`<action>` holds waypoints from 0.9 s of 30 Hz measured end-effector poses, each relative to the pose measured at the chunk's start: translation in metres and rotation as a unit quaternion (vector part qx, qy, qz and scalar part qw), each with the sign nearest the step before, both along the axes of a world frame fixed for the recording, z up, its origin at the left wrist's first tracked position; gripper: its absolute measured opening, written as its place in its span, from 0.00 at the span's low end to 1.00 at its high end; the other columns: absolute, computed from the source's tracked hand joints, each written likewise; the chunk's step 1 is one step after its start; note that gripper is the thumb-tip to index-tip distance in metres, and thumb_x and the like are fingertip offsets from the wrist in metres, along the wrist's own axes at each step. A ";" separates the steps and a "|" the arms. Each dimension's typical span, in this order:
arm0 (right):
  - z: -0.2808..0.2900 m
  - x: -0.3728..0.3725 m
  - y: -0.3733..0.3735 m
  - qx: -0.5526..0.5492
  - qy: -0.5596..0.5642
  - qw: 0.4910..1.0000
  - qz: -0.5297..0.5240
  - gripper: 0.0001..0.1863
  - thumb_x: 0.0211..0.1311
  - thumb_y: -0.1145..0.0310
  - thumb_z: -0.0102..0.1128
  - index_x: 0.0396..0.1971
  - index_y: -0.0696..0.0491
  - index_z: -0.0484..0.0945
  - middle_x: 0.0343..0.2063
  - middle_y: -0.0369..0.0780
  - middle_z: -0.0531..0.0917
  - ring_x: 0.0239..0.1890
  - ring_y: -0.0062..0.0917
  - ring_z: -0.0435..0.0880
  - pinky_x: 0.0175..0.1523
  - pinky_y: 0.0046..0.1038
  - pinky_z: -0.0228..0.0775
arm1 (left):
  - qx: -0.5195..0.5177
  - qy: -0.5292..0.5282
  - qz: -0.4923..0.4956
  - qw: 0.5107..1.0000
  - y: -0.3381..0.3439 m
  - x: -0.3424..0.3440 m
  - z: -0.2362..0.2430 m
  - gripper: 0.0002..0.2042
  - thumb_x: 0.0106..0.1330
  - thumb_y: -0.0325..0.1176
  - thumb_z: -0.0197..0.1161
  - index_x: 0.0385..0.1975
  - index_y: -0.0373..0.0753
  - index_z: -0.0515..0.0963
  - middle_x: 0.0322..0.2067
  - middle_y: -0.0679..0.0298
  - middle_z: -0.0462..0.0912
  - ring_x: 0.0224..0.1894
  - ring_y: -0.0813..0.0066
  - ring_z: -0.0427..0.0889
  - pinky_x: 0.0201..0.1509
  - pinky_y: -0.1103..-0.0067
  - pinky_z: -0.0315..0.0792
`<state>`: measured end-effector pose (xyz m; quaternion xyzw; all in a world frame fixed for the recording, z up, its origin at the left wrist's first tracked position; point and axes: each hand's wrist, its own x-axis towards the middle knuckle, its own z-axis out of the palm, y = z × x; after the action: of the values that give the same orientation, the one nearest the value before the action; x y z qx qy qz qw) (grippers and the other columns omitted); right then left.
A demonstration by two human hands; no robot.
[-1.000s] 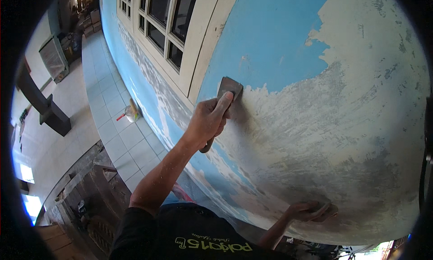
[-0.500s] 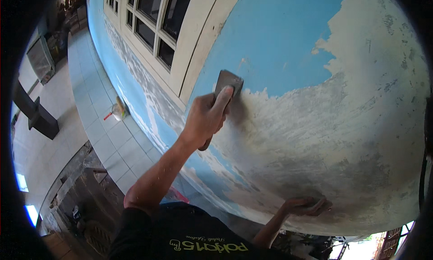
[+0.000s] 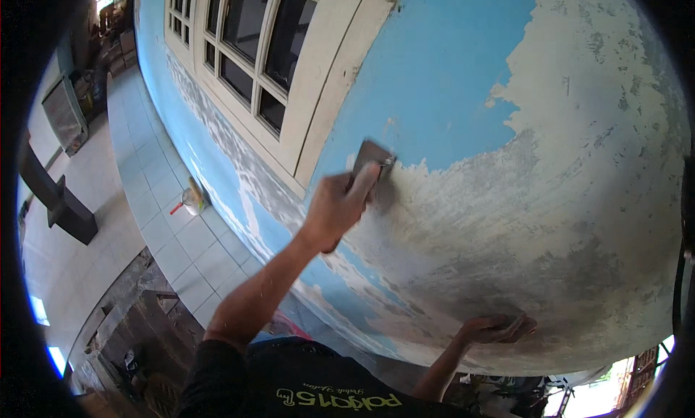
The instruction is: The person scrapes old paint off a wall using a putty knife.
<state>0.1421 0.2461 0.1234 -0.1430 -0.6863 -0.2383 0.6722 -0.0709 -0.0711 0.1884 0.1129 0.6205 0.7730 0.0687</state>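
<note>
My left hand (image 3: 340, 204) is wrapped round a scraper (image 3: 370, 157), its thumb on the broad grey blade. The blade lies against the wall (image 3: 463, 222) at the ragged border between blue paint (image 3: 434, 77) and the bare grey-white surface. Whitish bits show at the blade's right corner. Most of the handle is hidden in my fist; its lower end pokes out below. Lower right, my right hand (image 3: 499, 327) is cupped by the bare part of the wall, fingers loosely curled and apart from the palm. I see nothing in it. Whether it touches the wall I cannot tell.
A cream-framed window (image 3: 253, 56) is set in the wall, up and left of the scraper. On the pale tiled ledge (image 3: 192, 262) stands a small clear container (image 3: 192, 199) with a red stick-like piece beside it. Further left is a dark post (image 3: 69, 204).
The whole view has shifted slightly. My left hand and the scraper have moved a little down and right along the paint border. My right hand keeps its cupped shape.
</note>
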 end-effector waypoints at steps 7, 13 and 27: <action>0.000 -0.002 -0.005 -0.029 0.005 1.000 0.005 0.23 0.73 0.60 0.34 0.61 0.55 0.62 0.63 0.49 0.60 0.69 0.47 0.54 0.69 0.58 0.46 | -0.007 -0.019 -0.020 1.000 -0.002 0.002 -0.011 0.28 0.69 0.54 0.55 0.14 0.36 0.73 0.09 0.70 0.67 0.12 0.86 0.65 0.15 0.82 0.58; 0.010 -0.007 -0.018 -0.002 0.017 1.000 0.004 0.21 0.73 0.65 0.36 0.60 0.58 0.63 0.62 0.49 0.62 0.68 0.46 0.57 0.71 0.54 0.46 | -0.026 0.021 -0.021 0.999 0.000 0.012 -0.007 0.29 0.68 0.56 0.54 0.14 0.37 0.73 0.09 0.70 0.67 0.13 0.85 0.66 0.17 0.80 0.59; -0.010 0.001 -0.008 -0.055 0.012 0.998 -0.004 0.26 0.74 0.55 0.32 0.62 0.57 0.60 0.62 0.51 0.59 0.69 0.51 0.53 0.69 0.57 0.47 | -0.039 0.060 0.026 0.997 0.000 0.011 0.012 0.29 0.69 0.54 0.54 0.14 0.35 0.74 0.09 0.67 0.70 0.13 0.83 0.69 0.17 0.79 0.61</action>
<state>0.1436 0.2384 0.1136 -0.1856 -0.6897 -0.2015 0.6702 -0.0596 -0.0707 0.2003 0.1398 0.6556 0.7419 0.0153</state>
